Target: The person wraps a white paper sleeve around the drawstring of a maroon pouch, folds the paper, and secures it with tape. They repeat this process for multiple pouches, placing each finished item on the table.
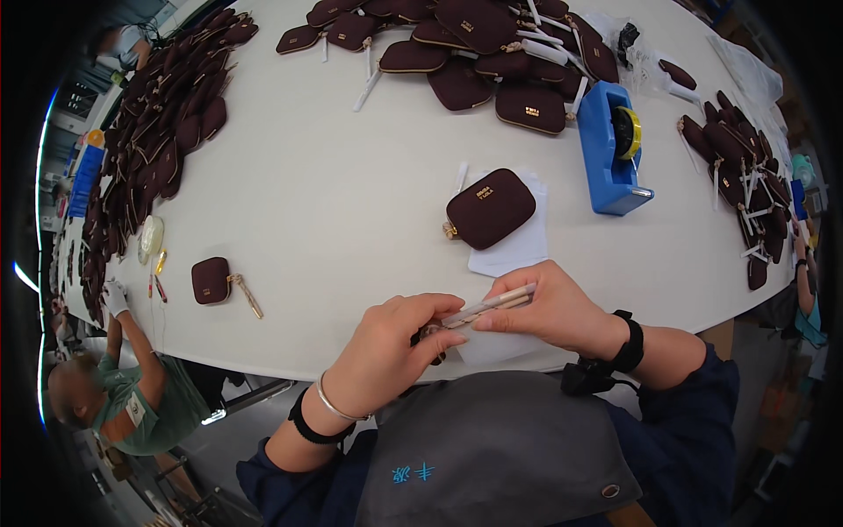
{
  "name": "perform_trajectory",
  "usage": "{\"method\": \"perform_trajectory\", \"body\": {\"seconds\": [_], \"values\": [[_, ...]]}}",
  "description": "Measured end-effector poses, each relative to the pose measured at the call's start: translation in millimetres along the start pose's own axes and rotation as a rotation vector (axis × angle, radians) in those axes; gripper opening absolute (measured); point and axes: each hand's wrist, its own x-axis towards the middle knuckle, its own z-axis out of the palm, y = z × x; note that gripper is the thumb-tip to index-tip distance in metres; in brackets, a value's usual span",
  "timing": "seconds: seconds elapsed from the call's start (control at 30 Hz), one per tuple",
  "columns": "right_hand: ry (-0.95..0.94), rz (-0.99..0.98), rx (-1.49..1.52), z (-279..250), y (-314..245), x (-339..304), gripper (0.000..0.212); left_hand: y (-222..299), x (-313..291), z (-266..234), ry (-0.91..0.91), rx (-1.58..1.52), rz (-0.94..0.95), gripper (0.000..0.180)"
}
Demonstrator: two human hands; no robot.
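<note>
My left hand (385, 347) and my right hand (562, 314) meet near the table's front edge, both closed on a slim strap in a white wrapper (492, 304). Beige shows along the strap under the pale wrapping. The left thumb and fingers pinch its left end, where something small and dark is mostly hidden. My right thumb presses along the other end. Just beyond the hands, a dark maroon zip pouch (492, 209) lies on white paper sheets (514, 256), with a white-wrapped strap (462, 177) beside it.
A blue tape dispenser (606, 154) with yellow tape stands right of the pouch. Maroon pouches pile up at the back (474, 61), left (162, 132) and right (742, 158). A single pouch (211, 281) lies left. A gloved co-worker (145, 386) is at the left edge.
</note>
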Motion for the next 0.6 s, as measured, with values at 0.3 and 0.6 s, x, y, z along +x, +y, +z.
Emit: {"method": "perform_trajectory", "body": {"seconds": [0.3, 0.6], "values": [[0.074, -0.036, 0.149, 4.0, 5.2, 2.9, 0.021, 2.9, -0.9, 10.8, 0.173, 0.120, 0.015, 0.025], [0.081, -0.058, 0.051, 2.7, 4.4, 2.4, 0.022, -3.3, -1.5, 8.4, 0.179, -0.116, -0.046, 0.024]]}}
